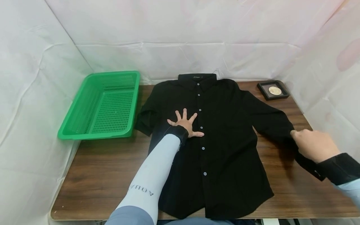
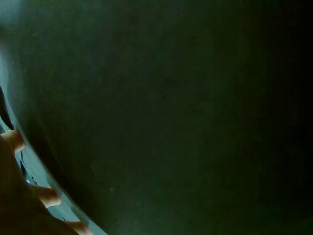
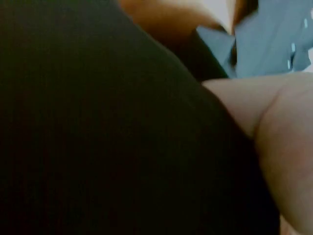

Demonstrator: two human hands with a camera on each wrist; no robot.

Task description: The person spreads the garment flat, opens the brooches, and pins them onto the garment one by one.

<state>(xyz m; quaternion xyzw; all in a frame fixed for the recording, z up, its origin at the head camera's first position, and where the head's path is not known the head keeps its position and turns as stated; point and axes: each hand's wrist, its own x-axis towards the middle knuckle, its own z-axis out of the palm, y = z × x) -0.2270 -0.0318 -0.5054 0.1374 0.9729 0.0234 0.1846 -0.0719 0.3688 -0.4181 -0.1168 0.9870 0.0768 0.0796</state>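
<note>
A black button-up shirt (image 1: 225,140) lies front side up on the wooden table, its collar toward the back wall. My left hand (image 1: 185,124) rests on the shirt's chest beside the button row, fingers spread. At the right, my right hand (image 1: 315,144) grips the shirt's sleeve (image 1: 270,117) and holds it out from the body, with the cuff end hanging below the hand. The other sleeve (image 1: 146,117) is bent at the left side. Dark cloth fills most of both wrist views; in the right one, part of my hand (image 3: 288,132) shows against the fabric.
A green plastic basket (image 1: 112,109) stands at the table's back left. In the back right corner sits a small black tray (image 1: 264,90) with a round pale disc (image 1: 274,90) in it. White sheeting (image 1: 180,59) hangs behind and at both sides of the wooden table (image 1: 107,175).
</note>
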